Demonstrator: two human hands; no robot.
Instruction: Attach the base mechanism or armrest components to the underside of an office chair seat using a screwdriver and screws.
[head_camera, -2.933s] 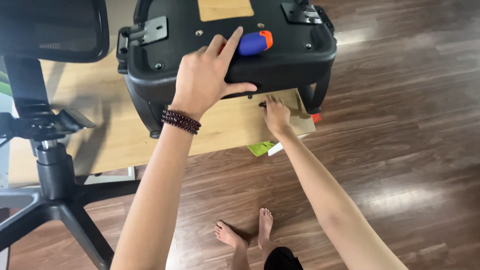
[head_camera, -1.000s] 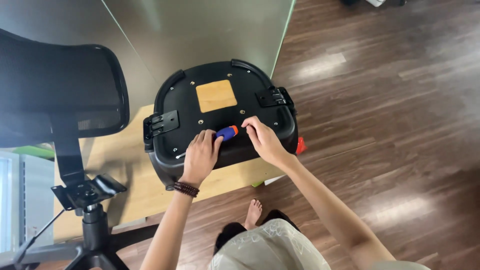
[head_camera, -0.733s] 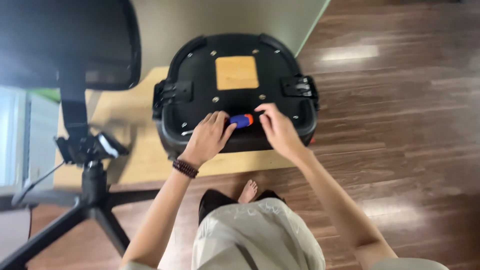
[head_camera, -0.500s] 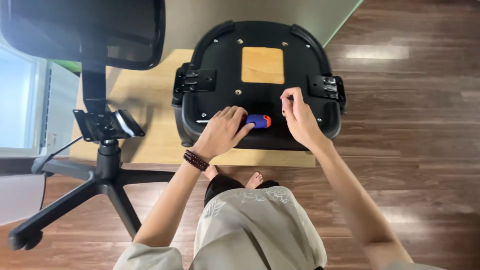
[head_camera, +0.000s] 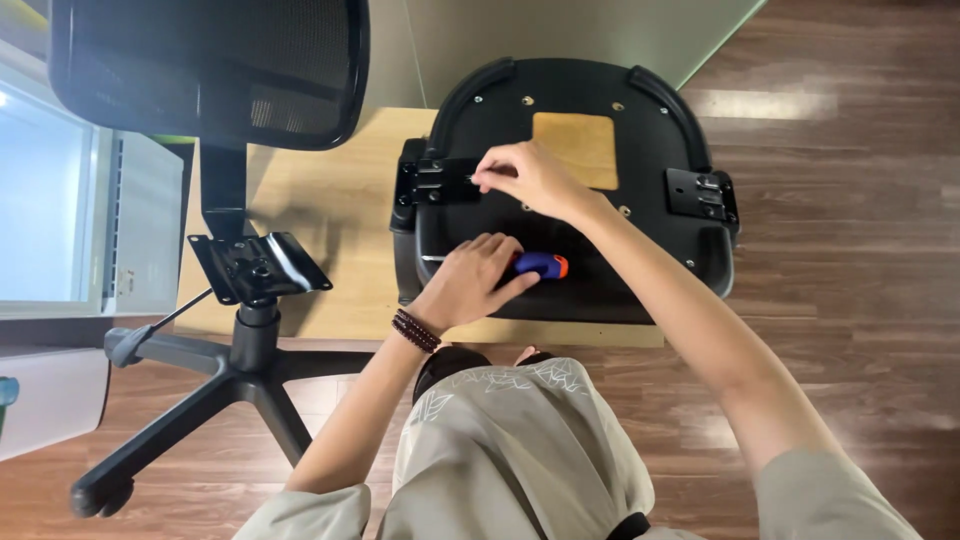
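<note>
A black upturned chair seat (head_camera: 655, 255) lies on a cardboard sheet (head_camera: 320, 215), with a square wooden patch (head_camera: 575, 148) in its middle. My left hand (head_camera: 468, 283) rests on the seat's near side, its fingers curled over a screwdriver with a blue and orange handle (head_camera: 546, 264). My right hand (head_camera: 532, 178) reaches across to the seat's left metal bracket (head_camera: 428, 183). Its fingertips pinch a small silvery screw (head_camera: 473, 180) just above that bracket. A matching bracket (head_camera: 702, 192) sits bare on the seat's right side.
At the left stands the rest of an office chair: a black mesh backrest (head_camera: 210, 70), a bare metal mounting plate (head_camera: 258, 265) and a star base (head_camera: 235, 375). Dark wooden floor (head_camera: 850, 300) surrounds the cardboard. A white cabinet (head_camera: 60, 220) is at the far left.
My right hand has moved from the seat's near right part across to the left bracket, now pinching a screw. My left hand stays on the screwdriver. The view has shifted right.
</note>
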